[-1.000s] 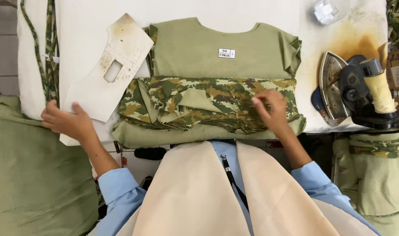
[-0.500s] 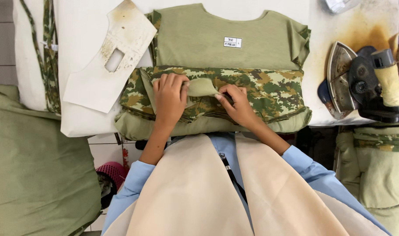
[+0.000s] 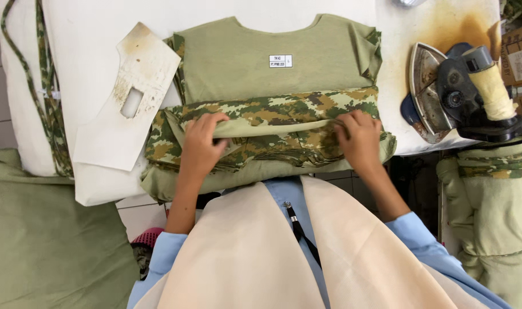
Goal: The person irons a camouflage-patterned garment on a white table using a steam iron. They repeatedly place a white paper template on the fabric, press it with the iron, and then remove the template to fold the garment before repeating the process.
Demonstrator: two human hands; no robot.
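A: What is different now, compared with half a second ago?

B: The two hands were close together at the middle of the shirt (image 3: pixel 272 109). Now they are apart. The left hand (image 3: pixel 201 146) is at the left part of the fold, and the right hand (image 3: pixel 358 140) is near its right end.

A: And the fingers, are they holding something?

B: Yes. The left fingers (image 3: pixel 212 123) are curled over the olive edge of the folded camouflage part, and the right fingers (image 3: pixel 347 123) pinch the same edge. So both hands are closed on the shirt. Between the fingers the edge runs almost straight.

A: Where does the shirt lie?

B: On the white counter (image 3: pixel 101 51), flat. The olive back with a small white label (image 3: pixel 280 60) is beyond the fingers; the camouflage fold is under them.

A: What does the change mean for the work?

B: I judge that the fold is being stretched and made even along its width. The iron (image 3: pixel 450 91) stands to the right of the right fingers, untouched. The stained card template (image 3: pixel 129 103) lies to the left of the left fingers, also untouched.
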